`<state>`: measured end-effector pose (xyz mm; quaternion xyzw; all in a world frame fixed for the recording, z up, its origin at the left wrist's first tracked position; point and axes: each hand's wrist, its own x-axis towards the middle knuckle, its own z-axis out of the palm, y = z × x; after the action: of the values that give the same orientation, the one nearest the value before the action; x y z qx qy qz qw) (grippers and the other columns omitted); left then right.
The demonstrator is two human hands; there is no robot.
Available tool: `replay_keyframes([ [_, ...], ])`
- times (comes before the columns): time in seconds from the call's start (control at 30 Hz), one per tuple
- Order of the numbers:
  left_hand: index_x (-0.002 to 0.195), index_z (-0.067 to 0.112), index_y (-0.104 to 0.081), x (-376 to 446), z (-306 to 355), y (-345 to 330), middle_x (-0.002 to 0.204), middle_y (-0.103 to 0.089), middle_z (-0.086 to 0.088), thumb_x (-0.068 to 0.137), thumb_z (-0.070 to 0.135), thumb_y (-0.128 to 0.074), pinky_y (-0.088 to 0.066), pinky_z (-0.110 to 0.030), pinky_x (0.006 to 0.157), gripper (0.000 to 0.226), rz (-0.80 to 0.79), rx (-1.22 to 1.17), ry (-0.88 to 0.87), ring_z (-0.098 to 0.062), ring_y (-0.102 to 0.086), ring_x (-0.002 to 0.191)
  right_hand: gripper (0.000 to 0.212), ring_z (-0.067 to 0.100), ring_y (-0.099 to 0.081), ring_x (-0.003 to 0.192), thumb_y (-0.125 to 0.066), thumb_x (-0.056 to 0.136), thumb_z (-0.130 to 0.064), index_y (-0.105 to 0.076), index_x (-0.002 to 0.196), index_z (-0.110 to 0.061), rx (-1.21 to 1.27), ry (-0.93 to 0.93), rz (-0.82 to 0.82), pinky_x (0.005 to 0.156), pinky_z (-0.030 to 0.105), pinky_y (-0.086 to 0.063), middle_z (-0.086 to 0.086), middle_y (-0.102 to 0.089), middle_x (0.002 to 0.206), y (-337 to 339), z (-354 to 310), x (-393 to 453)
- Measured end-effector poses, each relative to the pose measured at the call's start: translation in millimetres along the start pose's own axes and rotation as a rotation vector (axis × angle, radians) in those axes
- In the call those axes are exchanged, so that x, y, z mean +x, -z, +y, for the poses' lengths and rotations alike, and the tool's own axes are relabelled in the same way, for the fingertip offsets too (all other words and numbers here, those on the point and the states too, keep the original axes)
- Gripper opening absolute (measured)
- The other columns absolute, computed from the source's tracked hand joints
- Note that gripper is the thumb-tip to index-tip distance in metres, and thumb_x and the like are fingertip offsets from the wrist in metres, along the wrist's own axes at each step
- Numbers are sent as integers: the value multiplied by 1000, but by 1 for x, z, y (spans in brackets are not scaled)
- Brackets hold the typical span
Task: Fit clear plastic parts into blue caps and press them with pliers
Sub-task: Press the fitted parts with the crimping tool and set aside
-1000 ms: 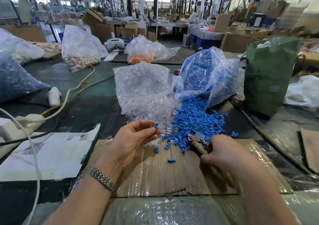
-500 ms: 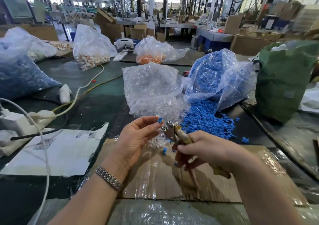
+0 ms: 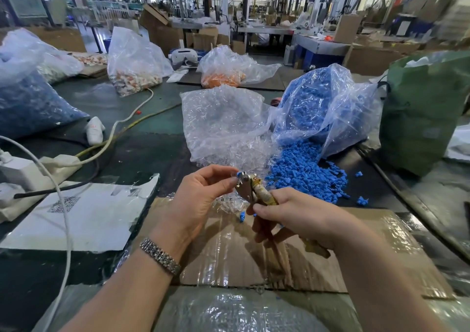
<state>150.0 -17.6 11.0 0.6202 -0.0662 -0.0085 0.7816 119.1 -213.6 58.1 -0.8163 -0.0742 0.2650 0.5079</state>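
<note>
Broadly, a dark green worktable [image 3: 142, 151] is seen, crowded with bags. A green sack [image 3: 422, 118] stands at the far right edge. A large bag of dark blue pieces [image 3: 28, 102] lies at the far left. At centre, a clear bag of blue caps [image 3: 328, 107] lies tipped on its side, and a pile of loose blue caps [image 3: 305, 171] is spilled from its mouth toward the near edge. Just beside it on the left, a bag of clear plastic parts [image 3: 223, 125] is slumped, with some clear parts spilled in front, partly hidden behind the hands. Farther back, a bag of orange pieces [image 3: 223, 77] and a bag of mixed white-and-orange pieces [image 3: 134, 77] are noted. A flattened sheet of taped cardboard [image 3: 292, 260] is laid under the hands; a white sheet with a QR code [image 3: 84, 212] lies to its left, crossed by a white cable [image 3: 63, 204]. A power strip [image 3: 23, 171] sits at the left edge.

Pliers [image 3: 248, 186] are gripped by their wrapped handles in the right hand [image 3: 295, 214], head raised toward the left. One small blue cap [image 3: 239, 174] is pinched in the fingertips of the left hand [image 3: 201, 199], touching the plier head; whether a clear part sits inside cannot be told. A metal watch bracelet [image 3: 160, 256] is worn on the left wrist. One stray cap [image 3: 243, 216] lies on the cardboard between the hands.
</note>
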Motion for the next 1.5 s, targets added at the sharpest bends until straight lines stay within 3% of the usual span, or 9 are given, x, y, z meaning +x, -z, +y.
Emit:
replay_keyframes([
  [0.37,99,11,-77,3,-7,2,99,-78,-6,73,17,-77,-55,-20,85,27,42,82,-78,-17,-73,99,39,27,-61,55,-51,105,-36,-60,81,-7,-50,22,111,65,50,-60,12,-59,66,-15,1,11],
  [0.5,99,16,-77,4,-6,6,98,-78,-5,82,11,-77,-56,-22,85,18,79,125,-118,-17,-73,98,46,24,-68,55,-51,103,-45,-63,94,-1,-88,8,125,70,46,-60,6,-65,64,-14,-4,14],
  [0.63,93,23,-73,10,0,34,89,-75,4,86,12,-77,-56,-17,76,14,391,431,-221,-5,-70,85,31,11,-62,54,-57,100,-42,-59,85,-15,-216,11,218,52,25,-52,-2,-63,68,5,-10,14],
  [0.8,93,18,-67,16,5,69,104,-65,-9,87,5,-65,-50,-40,81,14,769,1002,-125,-27,-60,95,24,20,-55,67,-63,92,-40,-51,82,-21,-633,-88,560,59,33,-40,2,-58,78,32,4,19],
  [0.9,99,19,-67,15,3,71,112,-57,-11,88,7,-66,-44,-49,92,15,750,1274,-90,-34,-52,110,32,28,-57,92,-63,90,-46,-47,91,-18,-816,-176,648,81,42,-48,5,-53,100,32,17,23],
  [0.97,93,20,-69,15,1,67,102,-58,-5,86,6,-66,-46,-40,82,16,635,1236,-179,-29,-56,100,37,31,-55,105,-61,92,-52,-46,101,-19,-872,-218,671,93,50,-46,5,-48,108,27,26,28],
  [1.03,92,25,-70,16,-4,57,96,-61,3,88,10,-67,-46,-30,74,16,442,1156,-182,-16,-60,87,44,31,-53,113,-60,92,-56,-48,111,-18,-888,-249,682,97,52,-43,7,-49,116,24,33,34],
  [1.17,112,30,-70,18,-17,43,106,-60,7,95,24,-64,-54,-32,86,19,216,1262,-150,-10,-60,92,54,33,-49,121,-59,90,-62,-48,119,-18,-913,-254,703,99,53,-40,9,-49,124,20,41,43],
  [1.5,98,28,-73,21,-24,40,91,-56,8,89,25,-75,-48,-26,75,10,241,1263,-161,-11,-58,83,56,27,-43,120,-63,86,-64,-49,119,-21,-817,-102,756,99,49,-42,4,-45,122,22,39,39],
])
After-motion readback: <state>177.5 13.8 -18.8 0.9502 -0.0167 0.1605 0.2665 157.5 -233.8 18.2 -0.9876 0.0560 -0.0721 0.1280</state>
